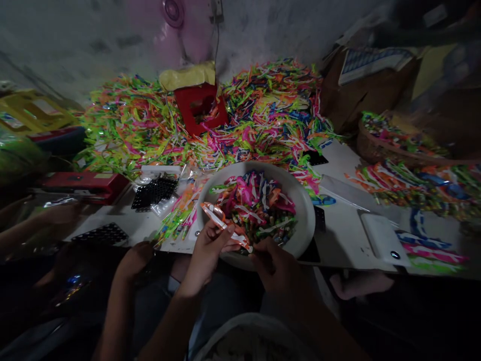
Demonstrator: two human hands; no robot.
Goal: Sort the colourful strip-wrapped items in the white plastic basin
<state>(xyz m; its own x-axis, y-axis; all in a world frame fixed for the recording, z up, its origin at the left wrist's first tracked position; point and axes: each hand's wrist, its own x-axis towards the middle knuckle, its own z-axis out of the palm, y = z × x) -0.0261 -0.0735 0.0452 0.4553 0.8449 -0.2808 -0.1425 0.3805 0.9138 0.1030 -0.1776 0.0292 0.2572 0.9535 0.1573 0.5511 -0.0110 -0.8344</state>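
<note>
An orange and white plastic piece (225,225) slants over the near rim of a round white basin (306,220). My left hand (212,245) is closed round its middle, the thumb lying on top. At the piece's lower right end, my right hand (272,263) pinches the tip with bent fingers, mostly in shadow. Inside the basin lie many small colourful pieces (259,195) in pink, blue, orange and green.
Behind the basin is a big heap of colourful pieces (131,115) with a red box (184,113). Left are a red case (86,185), black perforated mats (156,193) and another person's hand (135,258). A white device (381,235) and brown basin (364,145) are right.
</note>
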